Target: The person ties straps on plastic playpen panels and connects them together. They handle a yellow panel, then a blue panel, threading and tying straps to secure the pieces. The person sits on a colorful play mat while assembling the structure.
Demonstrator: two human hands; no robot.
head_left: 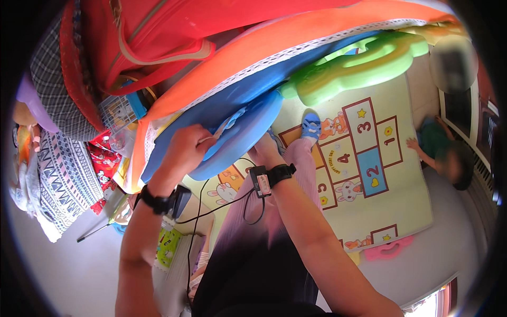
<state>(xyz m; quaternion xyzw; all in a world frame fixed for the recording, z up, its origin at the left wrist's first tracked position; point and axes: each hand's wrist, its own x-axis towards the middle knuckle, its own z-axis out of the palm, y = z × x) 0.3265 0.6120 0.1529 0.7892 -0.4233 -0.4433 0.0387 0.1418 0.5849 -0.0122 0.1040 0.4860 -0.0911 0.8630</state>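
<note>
**Busy at a Big Blue Piece [248, 133], Next to a Mat [409, 214] with Numbers**

First, look for writing. Toward 3 o'clock, see big dark red numbers [364, 127] in boxes on the mat, along with a star, flowers, a heart and cute animals. Spot a line of tiny words there too. Just past the middle, on the small black box [254, 179] at the right wrist, see a white label [263, 182] with red marks, too small to read. Between 7 and 8 o'clock, find a bright green pack [168, 245] with cartoon pictures.

Now check the grip. A little way toward 9 o'clock, find the left hand [186, 148], reaching over the blue piece with fingers bent in toward the thumb, close to a light blue strip [228, 124]. Can't tell if closed tight or pinching anything. Right by the middle, find the right hand [265, 152], next to the outer edge of the blue piece. Can't see the fingertips, so can't tell how far open, or holding what.

Around the blue piece: at 12 o'clock, an orange rim [264, 39] with white mesh; at 1 o'clock, a bumpy green piece [359, 74]; at 11 o'clock, a red bag [174, 31]. At 3 o'clock, near the mat's edge, a person in a green top [435, 145].
</note>
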